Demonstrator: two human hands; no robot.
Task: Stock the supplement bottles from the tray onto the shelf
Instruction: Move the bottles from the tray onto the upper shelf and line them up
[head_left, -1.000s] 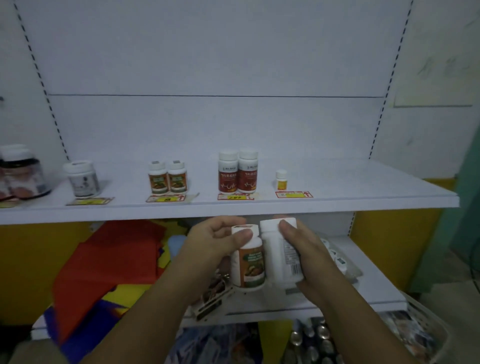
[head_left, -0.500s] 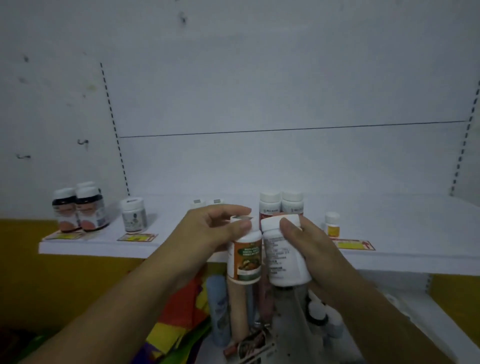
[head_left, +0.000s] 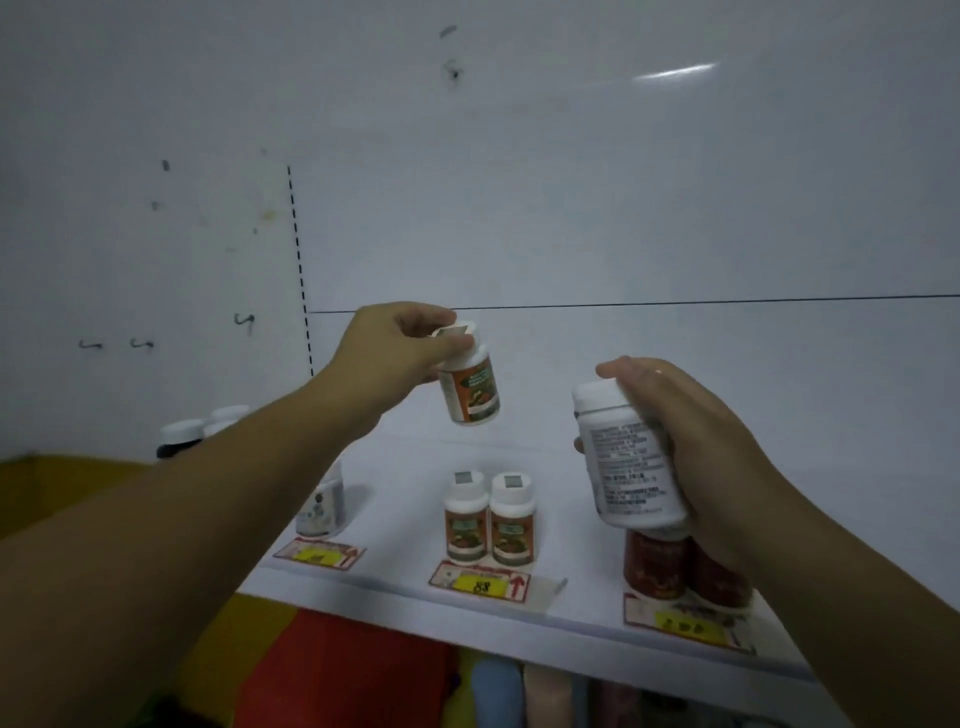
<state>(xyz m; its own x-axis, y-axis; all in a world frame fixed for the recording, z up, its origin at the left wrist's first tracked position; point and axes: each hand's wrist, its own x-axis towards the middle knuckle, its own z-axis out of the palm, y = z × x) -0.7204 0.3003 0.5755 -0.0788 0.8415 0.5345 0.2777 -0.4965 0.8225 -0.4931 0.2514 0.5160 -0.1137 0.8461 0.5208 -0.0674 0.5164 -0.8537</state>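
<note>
The left hand grips a small orange-labelled bottle by its white cap, fingers pinched around the top, and holds it in the air above the white shelf. The bottle tilts a little, its base clear of the shelf and above two matching orange-labelled bottles that stand upright and touching side by side near the front edge. A price tag with a yellow patch and a red arrow lies on the shelf lip just in front of that pair.

The right hand wraps around a larger white bottle with small printed text on its label, fingers closed over the cap and side. This bottle is also held off the shelf, just above two dark red bottles whose tops are hidden behind it and the hand. Another price tag sits in front of them.

Farther left, a pale jar stands partly hidden behind the left forearm, with its own tag before it. At the far left end, some white-capped dark bottles stand near the wall. Below the shelf, red and yellow packaging shows, blurred.
</note>
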